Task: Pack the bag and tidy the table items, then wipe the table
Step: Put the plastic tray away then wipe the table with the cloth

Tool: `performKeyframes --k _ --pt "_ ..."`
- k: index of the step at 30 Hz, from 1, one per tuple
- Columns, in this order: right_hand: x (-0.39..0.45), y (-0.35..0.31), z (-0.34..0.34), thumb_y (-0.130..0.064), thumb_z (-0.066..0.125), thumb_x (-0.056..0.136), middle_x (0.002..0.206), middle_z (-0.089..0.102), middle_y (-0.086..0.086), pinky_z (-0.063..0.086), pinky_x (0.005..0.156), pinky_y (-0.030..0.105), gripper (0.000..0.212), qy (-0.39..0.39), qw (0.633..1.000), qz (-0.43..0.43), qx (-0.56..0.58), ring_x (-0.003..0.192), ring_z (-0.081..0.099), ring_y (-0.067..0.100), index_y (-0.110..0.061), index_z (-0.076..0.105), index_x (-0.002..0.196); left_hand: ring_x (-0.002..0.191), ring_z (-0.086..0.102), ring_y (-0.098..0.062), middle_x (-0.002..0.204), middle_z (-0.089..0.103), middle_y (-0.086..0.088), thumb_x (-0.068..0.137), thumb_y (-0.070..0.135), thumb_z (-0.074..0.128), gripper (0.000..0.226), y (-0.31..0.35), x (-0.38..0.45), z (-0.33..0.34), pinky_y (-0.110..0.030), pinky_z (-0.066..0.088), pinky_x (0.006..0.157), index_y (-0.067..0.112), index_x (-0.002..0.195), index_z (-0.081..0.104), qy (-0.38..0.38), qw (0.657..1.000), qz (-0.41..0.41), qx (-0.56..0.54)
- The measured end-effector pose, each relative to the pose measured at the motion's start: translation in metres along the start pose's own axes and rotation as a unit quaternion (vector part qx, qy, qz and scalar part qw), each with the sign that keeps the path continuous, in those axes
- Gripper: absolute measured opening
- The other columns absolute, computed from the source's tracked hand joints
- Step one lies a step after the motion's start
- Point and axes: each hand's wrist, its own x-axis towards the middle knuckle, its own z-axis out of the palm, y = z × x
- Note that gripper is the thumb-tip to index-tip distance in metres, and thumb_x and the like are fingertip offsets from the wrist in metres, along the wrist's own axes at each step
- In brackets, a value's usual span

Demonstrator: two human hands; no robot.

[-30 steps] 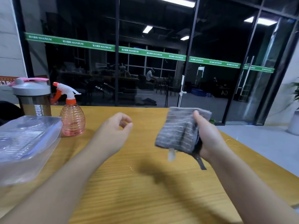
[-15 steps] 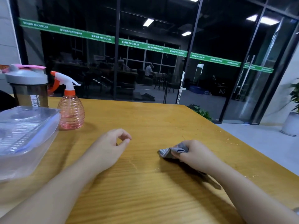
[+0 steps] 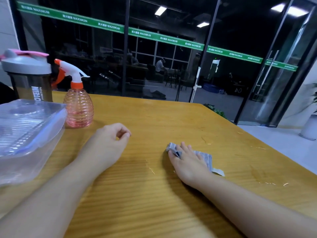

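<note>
The right hand [image 3: 189, 163], which a second ago holds the grey cloth [image 3: 204, 158] upright in the air, now presses it flat on the table [image 3: 171, 121], fingers spread.

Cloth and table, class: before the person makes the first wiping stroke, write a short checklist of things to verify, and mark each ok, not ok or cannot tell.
1. Cloth lies on the table: ok.
2. Right hand presses the cloth with straight fingers: ok.
3. Left hand holds nothing, loosely curled: ok.
4. Spray bottle, shaker and clear box stand at the left, away from the cloth: ok.
5. Crumbs lie near the right edge: not ok, unwiped.
6. Cloth damp: cannot tell.
</note>
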Motion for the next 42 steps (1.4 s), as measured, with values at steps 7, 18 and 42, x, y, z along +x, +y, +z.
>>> performKeyframes --k 7,18,42 --pt "0.022 -0.026 0.010 -0.050 0.008 0.099 0.159 -0.002 -0.001 -0.003 0.116 0.039 0.062 -0.004 1.000 0.006 0.003 0.146 -0.008 0.016 -0.017 0.009 0.152 0.062 0.062 -0.017 0.076 0.064 0.012 0.087 0.024 0.055 0.014 -0.002 0.000 0.002 -0.035 0.050 0.065 0.028 0.074 0.061 0.011 1.000 -0.025 -0.011" --pt "0.027 -0.048 -0.004 -0.046 0.019 0.101 0.156 0.008 -0.016 -0.005 0.113 0.025 0.050 -0.105 0.982 -0.150 0.050 0.145 -0.004 0.007 -0.032 0.017 0.149 0.064 0.061 -0.018 0.078 0.065 0.010 0.086 0.021 0.055 0.012 0.002 -0.002 0.003 -0.033 0.050 0.070 0.024 0.077 0.063 0.026 0.999 -0.031 -0.033" --pt "-0.020 -0.006 -0.017 -0.043 0.022 0.100 0.153 -0.005 -0.028 -0.010 0.117 0.023 0.050 -0.172 0.925 -0.329 -0.078 0.137 -0.016 -0.012 -0.040 0.007 0.148 0.069 0.051 0.008 0.084 0.059 0.018 0.091 0.020 0.054 0.011 0.004 -0.007 0.009 -0.006 0.035 0.061 0.026 0.088 0.062 -0.086 0.996 0.023 0.007"
